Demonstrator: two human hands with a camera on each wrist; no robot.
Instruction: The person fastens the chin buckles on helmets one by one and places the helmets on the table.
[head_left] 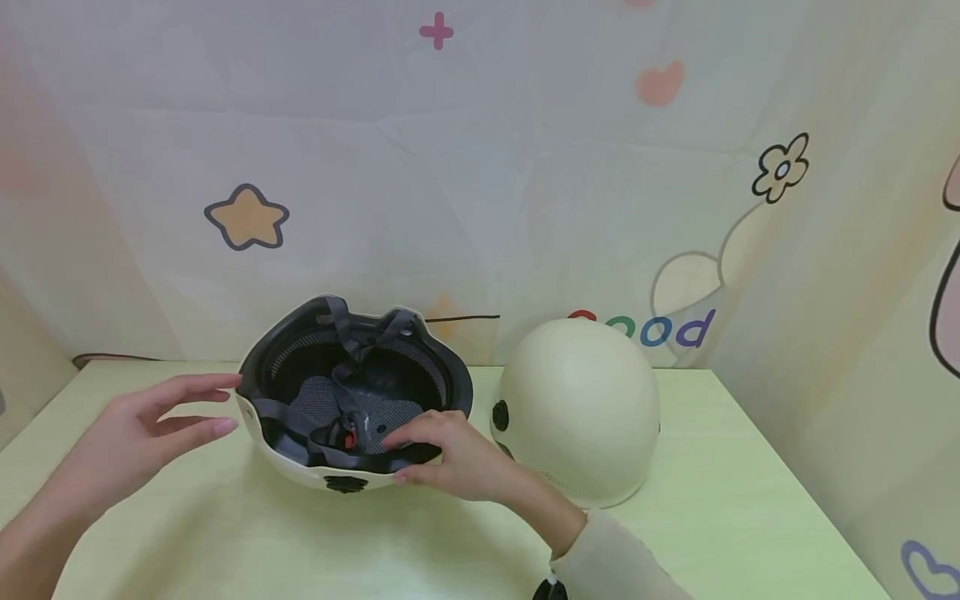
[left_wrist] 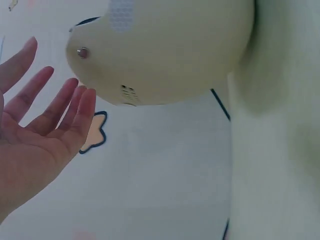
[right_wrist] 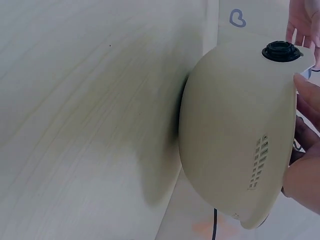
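Note:
A cream helmet (head_left: pixel 288 468) lies with its opening up and tilted forward, showing a black lining and dark straps (head_left: pixel 348 367). Down inside it is a red buckle part (head_left: pixel 349 439). My right hand (head_left: pixel 468 467) grips the near right rim, thumb on the outer shell and fingers inside. At the left rim my left hand (head_left: pixel 153 429) is spread, fingertips right beside the shell. In the left wrist view its fingers are loosely extended with nothing between them. The right wrist view shows the shell's vents (right_wrist: pixel 259 162) and a black round fitting (right_wrist: pixel 281 51).
A second cream helmet (head_left: pixel 585 408) stands dome up to the right, just behind my right forearm. Both helmets are on a pale green table (head_left: pixel 750 500). A patterned cloth (head_left: pixel 480 208) hangs behind it, and a small black object (head_left: pixel 551 589) shows at the bottom edge.

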